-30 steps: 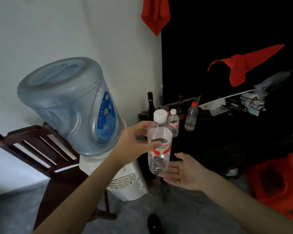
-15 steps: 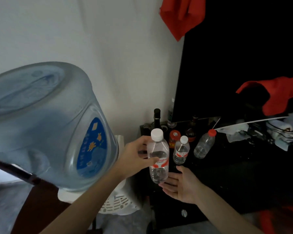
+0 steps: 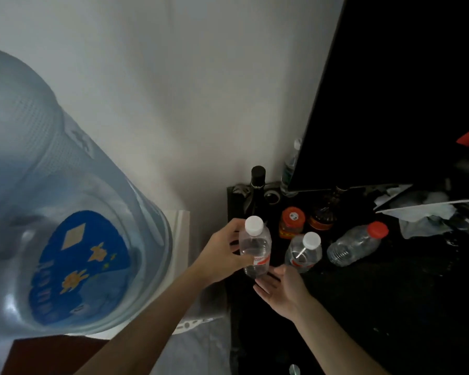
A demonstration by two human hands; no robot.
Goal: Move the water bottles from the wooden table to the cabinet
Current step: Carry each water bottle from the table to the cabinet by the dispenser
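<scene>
Carried nearer the cabinet (image 3: 390,307), the water bottle (image 3: 256,251) sits gripped in the left hand (image 3: 222,257), above the flat right hand (image 3: 282,289).

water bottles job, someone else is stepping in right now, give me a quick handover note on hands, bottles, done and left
Left hand: grips a white-capped water bottle, upright, at the front left corner of the black cabinet; whether it touches down is unclear.
Right hand: open, palm up, just below the bottle's base, holding nothing.
Done: a second white-capped bottle and a red-capped bottle already stand on the cabinet top.
Left: set this bottle down and let go. The wooden table is out of view, so check it for more bottles.
</scene>
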